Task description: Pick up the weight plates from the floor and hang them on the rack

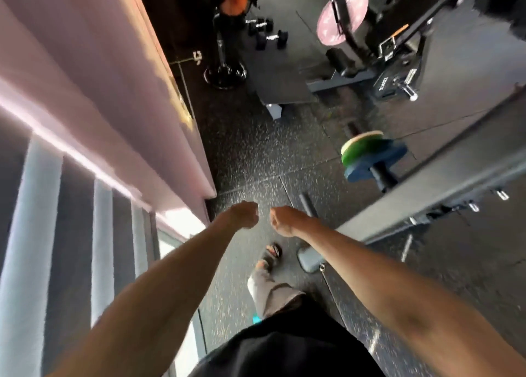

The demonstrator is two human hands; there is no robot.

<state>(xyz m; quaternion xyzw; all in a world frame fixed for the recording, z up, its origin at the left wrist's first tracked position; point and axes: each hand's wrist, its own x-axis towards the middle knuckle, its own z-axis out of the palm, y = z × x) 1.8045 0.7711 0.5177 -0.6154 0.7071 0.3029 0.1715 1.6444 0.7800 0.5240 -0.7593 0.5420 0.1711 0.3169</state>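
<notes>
Over the floor (pixel 256 154), your left hand (pixel 243 214) and right hand (pixel 284 220) look curled, grips seemingly empty; blurred walking risks tripping on the rack foot (pixel 308 258).

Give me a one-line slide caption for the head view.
Both arms outstretched, left hand and right hand curled and empty above speckled gym floor; coloured plates hang on a peg nearby.
</notes>
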